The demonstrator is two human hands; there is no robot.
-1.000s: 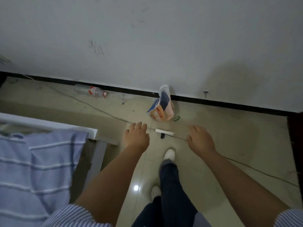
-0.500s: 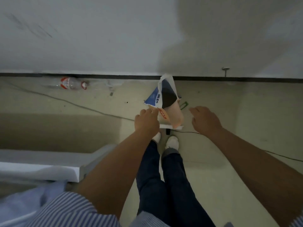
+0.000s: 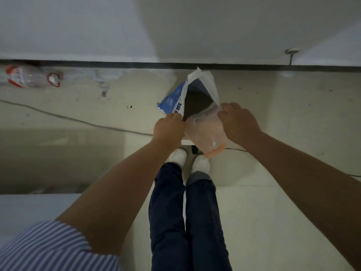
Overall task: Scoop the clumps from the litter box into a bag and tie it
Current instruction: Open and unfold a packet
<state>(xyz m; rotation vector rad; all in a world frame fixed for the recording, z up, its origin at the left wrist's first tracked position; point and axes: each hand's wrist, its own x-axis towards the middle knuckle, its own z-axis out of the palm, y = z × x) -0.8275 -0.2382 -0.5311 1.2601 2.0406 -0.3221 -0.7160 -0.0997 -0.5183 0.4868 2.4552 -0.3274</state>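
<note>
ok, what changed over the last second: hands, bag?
Both hands moved forward to the blue, white and orange printed plastic bag. The left hand now grips its left edge and the right hand its right edge, holding the mouth open; a second ago both were empty. The camera also closed in. The clear plastic bottle and thin black cable stayed put.

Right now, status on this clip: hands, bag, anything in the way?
Left hand and right hand each pinch a rim of the bag. Bag mouth open, standing on the floor. Black cable runs past it. No litter box in view.
</note>
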